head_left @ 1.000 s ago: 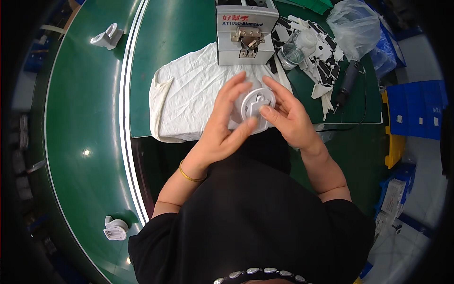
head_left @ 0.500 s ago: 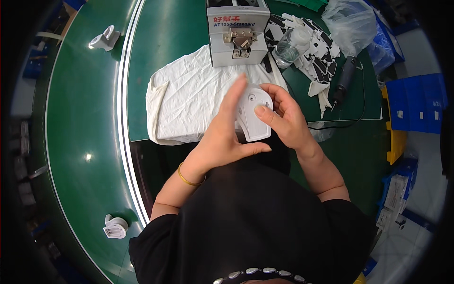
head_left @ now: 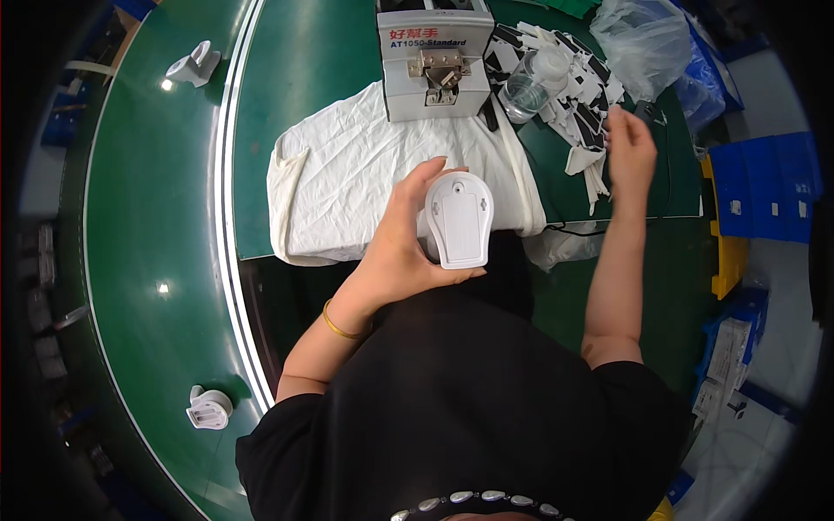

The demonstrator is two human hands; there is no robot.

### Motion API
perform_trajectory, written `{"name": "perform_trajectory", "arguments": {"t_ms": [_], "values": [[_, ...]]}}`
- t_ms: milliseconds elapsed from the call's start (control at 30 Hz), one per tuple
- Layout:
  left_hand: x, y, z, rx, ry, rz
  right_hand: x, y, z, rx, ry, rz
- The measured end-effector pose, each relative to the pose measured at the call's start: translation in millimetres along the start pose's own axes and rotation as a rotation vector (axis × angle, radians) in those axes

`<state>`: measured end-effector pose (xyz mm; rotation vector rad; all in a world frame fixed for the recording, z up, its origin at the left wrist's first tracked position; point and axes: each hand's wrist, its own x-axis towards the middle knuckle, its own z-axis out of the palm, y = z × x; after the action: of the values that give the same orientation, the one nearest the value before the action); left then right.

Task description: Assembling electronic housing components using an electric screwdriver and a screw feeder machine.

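Observation:
My left hand (head_left: 401,239) holds a white plastic housing (head_left: 464,227) in front of my body, thumb below and fingers along its far left side. The housing is rounded at the far end and narrower at the near end, with a recessed panel and small holes facing up. Out to the right, my right hand (head_left: 632,161) is closed around a dark electric screwdriver (head_left: 646,111). Most of the tool is hidden by the hand; only its far end shows. Beneath the held housing, a white cloth (head_left: 339,178) covers part of the green table.
A box-shaped screw feeder (head_left: 434,65) stands beyond the cloth. Right of it are a clear bottle (head_left: 525,97) and a pile of black and white pieces (head_left: 586,117). Similar white parts (head_left: 193,65) lie on the green belt (head_left: 156,234) at left. Blue bins (head_left: 769,191) stand at far right.
My right hand has let go of the housing and moved right and away from me to the screwdriver. The housing, now in my left hand alone, is turned more upright.

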<state>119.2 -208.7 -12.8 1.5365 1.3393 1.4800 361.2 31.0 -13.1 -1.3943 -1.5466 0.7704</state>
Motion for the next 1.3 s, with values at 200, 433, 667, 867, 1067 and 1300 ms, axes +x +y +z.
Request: {"name": "perform_trajectory", "arguments": {"t_ms": [200,433,667,867,1067,1300], "values": [[-6,-22,2,0.114,-0.026,-0.033,79,107,-52,-0.829,0.205,0.133],[-9,-31,-1,0.224,-0.073,0.053,51,44,-60,0.437,-0.133,0.384],[-11,-35,-2,0.339,-0.135,0.104,-3,-116,15,0.652,-0.670,-0.103],[-12,-37,-2,0.322,-0.102,0.123,-1,-170,100,0.727,-0.499,-0.450],[-15,-44,0,0.294,-0.042,0.131,-3,-166,146,0.662,-0.361,-0.601],[-15,-46,-1,0.290,-0.048,0.141,21,-174,149,1.283,-1.053,-0.986]]}}
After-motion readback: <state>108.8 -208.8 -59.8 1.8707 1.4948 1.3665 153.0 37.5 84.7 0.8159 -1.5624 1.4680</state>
